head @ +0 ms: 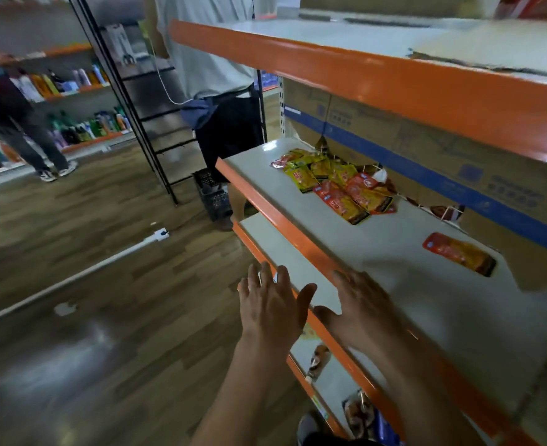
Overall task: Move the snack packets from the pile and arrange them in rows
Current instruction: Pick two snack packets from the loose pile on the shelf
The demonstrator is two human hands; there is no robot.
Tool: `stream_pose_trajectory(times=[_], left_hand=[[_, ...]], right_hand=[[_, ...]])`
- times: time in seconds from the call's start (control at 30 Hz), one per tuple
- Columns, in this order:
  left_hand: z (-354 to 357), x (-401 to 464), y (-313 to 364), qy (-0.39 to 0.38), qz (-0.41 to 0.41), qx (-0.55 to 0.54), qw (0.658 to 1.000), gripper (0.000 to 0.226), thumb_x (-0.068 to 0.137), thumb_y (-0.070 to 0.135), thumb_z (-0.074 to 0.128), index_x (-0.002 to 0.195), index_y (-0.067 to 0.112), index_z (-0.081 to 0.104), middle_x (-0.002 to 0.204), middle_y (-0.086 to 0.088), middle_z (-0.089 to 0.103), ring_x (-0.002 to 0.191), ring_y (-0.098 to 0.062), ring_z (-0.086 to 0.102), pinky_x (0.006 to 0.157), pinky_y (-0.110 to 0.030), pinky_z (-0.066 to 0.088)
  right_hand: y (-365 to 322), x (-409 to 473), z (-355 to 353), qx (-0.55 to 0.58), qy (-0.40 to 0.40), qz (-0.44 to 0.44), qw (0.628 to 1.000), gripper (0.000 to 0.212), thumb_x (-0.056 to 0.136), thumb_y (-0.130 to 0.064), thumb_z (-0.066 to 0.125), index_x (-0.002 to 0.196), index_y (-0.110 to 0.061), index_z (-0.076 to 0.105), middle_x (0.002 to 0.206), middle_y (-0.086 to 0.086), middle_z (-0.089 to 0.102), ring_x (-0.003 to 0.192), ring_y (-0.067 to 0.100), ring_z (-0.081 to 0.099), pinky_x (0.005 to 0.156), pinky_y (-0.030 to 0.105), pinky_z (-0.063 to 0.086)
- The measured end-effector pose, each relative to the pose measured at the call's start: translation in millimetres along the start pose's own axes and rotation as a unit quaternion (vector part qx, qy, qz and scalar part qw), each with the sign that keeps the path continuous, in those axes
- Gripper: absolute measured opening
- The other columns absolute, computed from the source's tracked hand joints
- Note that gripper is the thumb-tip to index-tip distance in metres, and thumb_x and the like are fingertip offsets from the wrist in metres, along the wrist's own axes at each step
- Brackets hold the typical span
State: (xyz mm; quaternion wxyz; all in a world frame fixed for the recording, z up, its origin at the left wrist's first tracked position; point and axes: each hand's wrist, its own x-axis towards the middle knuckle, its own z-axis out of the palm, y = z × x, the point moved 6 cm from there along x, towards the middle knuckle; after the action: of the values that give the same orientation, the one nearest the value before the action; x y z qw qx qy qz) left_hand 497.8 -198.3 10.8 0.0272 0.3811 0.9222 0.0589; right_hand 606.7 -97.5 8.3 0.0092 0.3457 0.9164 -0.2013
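Note:
A pile of red and yellow snack packets lies on the grey middle shelf, toward its far left end. One red packet lies alone on the same shelf, farther right and near the cardboard boxes. My left hand hovers in front of the shelf's orange edge with its fingers spread, holding nothing. My right hand is beside it, over the front edge of the shelf, fingers straight and empty. Both hands are blurred by motion.
Cardboard boxes with a blue stripe line the back of the shelf. An orange-edged upper shelf overhangs it. A lower shelf holds a few other packets. A person stands at the shelf's far end by a black crate.

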Motion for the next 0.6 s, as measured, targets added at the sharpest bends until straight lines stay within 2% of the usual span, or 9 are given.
stream_pose_trajectory(times=[0.1,0.17,0.23,0.3,0.43,0.6], left_hand=[[4.8,36.1,-2.4,-0.021,0.0,0.016,1.0,0.079,0.093,0.073,0.014,0.144,0.02,0.041,0.151,-0.01,0.04,0.143,-0.033,0.03,0.115,-0.046,0.029],[5.0,60.2,0.4,-0.031,0.004,0.017,0.999,0.074,0.096,0.07,0.021,0.147,0.019,0.038,0.156,-0.012,0.033,0.146,-0.033,0.024,0.117,-0.046,0.026],[5.6,82.5,4.8,-0.038,0.01,0.015,0.999,0.078,0.095,0.071,0.018,0.15,0.018,0.033,0.159,-0.013,0.029,0.148,-0.034,0.02,0.118,-0.046,0.023],[2.0,100.0,8.0,-0.024,0.014,0.016,1.0,0.087,0.089,0.073,0.006,0.149,0.017,0.036,0.156,-0.013,0.033,0.146,-0.034,0.023,0.116,-0.045,0.026],[11.9,131.8,12.2,-0.043,0.029,-0.006,0.999,0.075,0.095,0.069,0.027,0.149,0.017,0.036,0.157,-0.013,0.031,0.148,-0.035,0.02,0.118,-0.046,0.024],[16.2,164.8,13.6,-0.046,0.055,-0.023,0.997,0.074,0.096,0.067,0.031,0.151,0.017,0.035,0.159,-0.015,0.028,0.15,-0.035,0.017,0.121,-0.046,0.019]], right_hand=[[3.1,33.9,-7.4,-0.007,-0.01,0.014,1.0,0.08,0.093,-0.059,0.049,0.155,-0.021,0.017,0.162,0.006,0.019,0.15,0.029,0.013,0.121,0.043,0.016],[7.3,55.5,-16.3,-0.017,-0.008,0.021,1.0,0.081,0.093,-0.059,0.05,0.155,-0.021,0.016,0.162,0.007,0.018,0.15,0.029,0.013,0.12,0.043,0.016],[11.1,74.7,-25.4,-0.02,-0.006,0.028,0.999,0.08,0.093,-0.058,0.05,0.155,-0.02,0.017,0.162,0.008,0.019,0.15,0.029,0.013,0.119,0.042,0.016],[14.7,91.4,-31.6,-0.024,-0.001,0.035,0.999,0.081,0.093,-0.058,0.049,0.156,-0.021,0.015,0.163,0.007,0.015,0.151,0.029,0.009,0.12,0.042,0.014],[22.3,119.2,-33.0,-0.031,-0.004,0.05,0.998,0.082,0.093,-0.058,0.049,0.157,-0.022,0.013,0.164,0.007,0.013,0.151,0.029,0.008,0.12,0.043,0.014],[29.3,148.0,-27.9,-0.043,-0.02,0.073,0.996,0.084,0.091,-0.063,0.047,0.156,-0.021,0.015,0.163,0.007,0.014,0.15,0.029,0.012,0.12,0.043,0.016]])
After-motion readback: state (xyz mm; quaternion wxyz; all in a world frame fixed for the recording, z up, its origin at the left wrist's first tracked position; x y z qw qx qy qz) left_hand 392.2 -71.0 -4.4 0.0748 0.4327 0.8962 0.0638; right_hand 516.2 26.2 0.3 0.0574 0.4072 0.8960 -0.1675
